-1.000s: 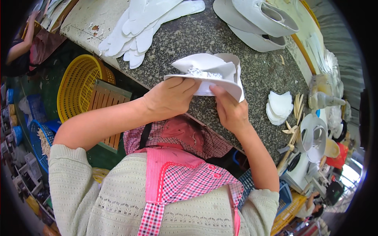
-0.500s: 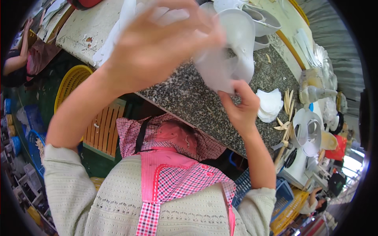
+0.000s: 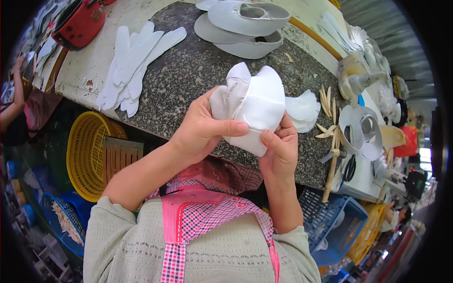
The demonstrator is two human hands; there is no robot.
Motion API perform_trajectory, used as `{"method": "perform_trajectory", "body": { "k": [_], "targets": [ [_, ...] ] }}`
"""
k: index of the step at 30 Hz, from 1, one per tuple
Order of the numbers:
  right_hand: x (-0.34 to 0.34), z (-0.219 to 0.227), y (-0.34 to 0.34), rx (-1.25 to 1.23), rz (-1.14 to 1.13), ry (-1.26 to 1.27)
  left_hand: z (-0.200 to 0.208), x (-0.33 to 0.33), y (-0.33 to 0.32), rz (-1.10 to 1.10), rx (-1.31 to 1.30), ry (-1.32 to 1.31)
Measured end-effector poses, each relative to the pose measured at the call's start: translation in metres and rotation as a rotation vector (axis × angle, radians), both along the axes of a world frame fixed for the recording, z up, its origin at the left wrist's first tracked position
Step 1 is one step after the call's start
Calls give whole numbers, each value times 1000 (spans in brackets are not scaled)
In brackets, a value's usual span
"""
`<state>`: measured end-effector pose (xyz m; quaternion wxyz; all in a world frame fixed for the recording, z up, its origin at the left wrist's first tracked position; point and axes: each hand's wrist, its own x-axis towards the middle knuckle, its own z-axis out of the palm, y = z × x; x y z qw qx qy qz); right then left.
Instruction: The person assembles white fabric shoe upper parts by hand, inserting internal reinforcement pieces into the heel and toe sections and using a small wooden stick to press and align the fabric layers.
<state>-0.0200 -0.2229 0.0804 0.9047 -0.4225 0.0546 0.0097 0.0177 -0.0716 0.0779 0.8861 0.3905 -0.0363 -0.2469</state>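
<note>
Between my two hands is a white shoe upper (image 3: pixel 262 101), with a smooth outer face and a greyish inner lining with faint print. My left hand (image 3: pixel 200 125) grips its left side, thumb pressed flat across the front. On the lower right edge, my right hand (image 3: pixel 279 148) pinches it with the thumb in front and the fingers behind. The upper is raised over the near part of a speckled stone slab (image 3: pixel 188 66). Just right of it lie curved white pieces (image 3: pixel 303 111), fanned on the slab. Farther back, several white shoe uppers (image 3: pixel 247 19) are stacked.
White insole-shaped pieces (image 3: pixel 137 61) lie at the left. Pale curved strips (image 3: pixel 326 101), a hammer (image 3: pixel 332 165) and black-handled scissors (image 3: pixel 349 169) are at the right. A red pot (image 3: pixel 80 23) stands at far left. Below the table are a yellow basket (image 3: pixel 78 160) and a blue crate (image 3: pixel 342 236).
My left hand, raised and blurred earlier, has come down and closed on the upper's left side. The upper is now upright between both hands. The view has shifted, showing more of the table's far left.
</note>
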Motion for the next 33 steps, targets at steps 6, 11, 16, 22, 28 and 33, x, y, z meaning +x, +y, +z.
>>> {"method": "perform_trajectory", "body": {
  "k": [6, 11, 16, 22, 28, 33],
  "targets": [
    [7, -7, -14, 93, -30, -134, -3, 8, -12, -36, -192, 69],
    [16, -4, -35, -27, -1, -152, -4, 45, 8, -219, -164, 230],
    [23, 4, -21, -98, 30, -99, 10, 48, -5, -256, 228, 58],
    [41, 9, -19, 3, 46, -6, 7, 61, -4, -129, 118, 111],
    [36, -2, -20, -851, -80, -304, 8, 94, 18, -256, 491, -258],
    [8, -52, -87, -1474, -336, -476, -37, 108, 28, -489, 1075, -753]
  ]
}}
